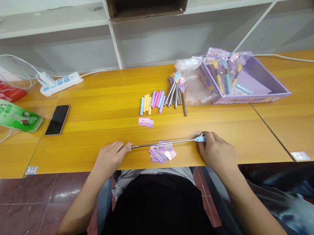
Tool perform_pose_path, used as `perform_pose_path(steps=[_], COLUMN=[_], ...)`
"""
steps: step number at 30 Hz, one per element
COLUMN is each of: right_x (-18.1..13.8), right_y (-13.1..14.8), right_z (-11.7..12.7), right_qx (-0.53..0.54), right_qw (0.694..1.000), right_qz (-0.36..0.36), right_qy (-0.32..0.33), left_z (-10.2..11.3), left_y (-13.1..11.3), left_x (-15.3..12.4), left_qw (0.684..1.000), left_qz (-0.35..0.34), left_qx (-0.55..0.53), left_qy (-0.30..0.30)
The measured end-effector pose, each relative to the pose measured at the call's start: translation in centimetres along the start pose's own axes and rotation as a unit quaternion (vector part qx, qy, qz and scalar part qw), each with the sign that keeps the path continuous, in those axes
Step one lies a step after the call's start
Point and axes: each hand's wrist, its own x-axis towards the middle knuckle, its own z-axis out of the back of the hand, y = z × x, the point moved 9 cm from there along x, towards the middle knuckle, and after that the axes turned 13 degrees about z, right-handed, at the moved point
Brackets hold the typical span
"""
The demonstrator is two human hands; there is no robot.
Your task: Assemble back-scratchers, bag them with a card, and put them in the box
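Note:
A telescopic back scratcher stretches level between my two hands, its metal rod drawn out long. My left hand is closed around the handle end. At the other end, my right hand grips the light-blue claw head. Beneath the rod lies a loose pile of purple and pink cards. Farther back, several coloured handle sleeves in blue, yellow, pink and purple rest in a row. Beside them is a bunch of metal rods with claw heads. Two small cards lie in front of the sleeves.
A purple box at the back right holds bagged back scratchers; clear plastic bags lie against it. On the left are a phone, a power strip and a green bottle. A cardboard box sits on the shelf.

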Motion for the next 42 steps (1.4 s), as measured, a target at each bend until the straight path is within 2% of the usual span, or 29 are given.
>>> perform_pose_path(steps=[4,8,11,15,21,26,32,37,42], right_x=[1.9,2.9,3.2,3.2,2.9,2.8,3.1,3.3,3.2], right_y=[2.9,5.5,8.1,11.2,10.7,10.3,10.4,10.6,9.7], right_z=[1.4,2.5,2.7,1.7,0.3,0.1,0.7,1.4,1.5], right_qx=[0.004,0.012,0.034,0.084,0.220,0.252,0.287,0.323,0.417], right_qw=[0.999,0.999,0.997,0.992,0.971,0.963,0.953,0.936,0.895], right_qz=[0.012,0.028,0.048,0.096,0.095,0.093,0.096,0.138,0.153], right_qy=[-0.036,-0.043,-0.044,-0.024,-0.015,-0.005,0.010,0.023,0.034], left_z=[-0.7,-1.6,-2.3,-3.3,-4.9,-5.3,-5.1,-5.1,-4.6], left_y=[-3.1,-5.5,-6.8,-7.3,-6.5,-6.3,-6.4,-6.3,-6.7], left_x=[1.3,1.9,2.1,2.2,2.0,2.2,2.4,2.4,2.5], left_qw=[1.000,0.999,0.998,0.997,0.995,0.992,0.991,0.990,0.991], left_qz=[-0.006,0.005,0.011,0.001,-0.002,0.013,0.012,0.015,-0.010], left_qx=[0.002,-0.031,-0.048,-0.069,-0.090,-0.096,-0.103,-0.117,-0.112], left_qy=[-0.024,-0.034,-0.034,-0.016,0.052,0.084,0.085,0.082,0.073])
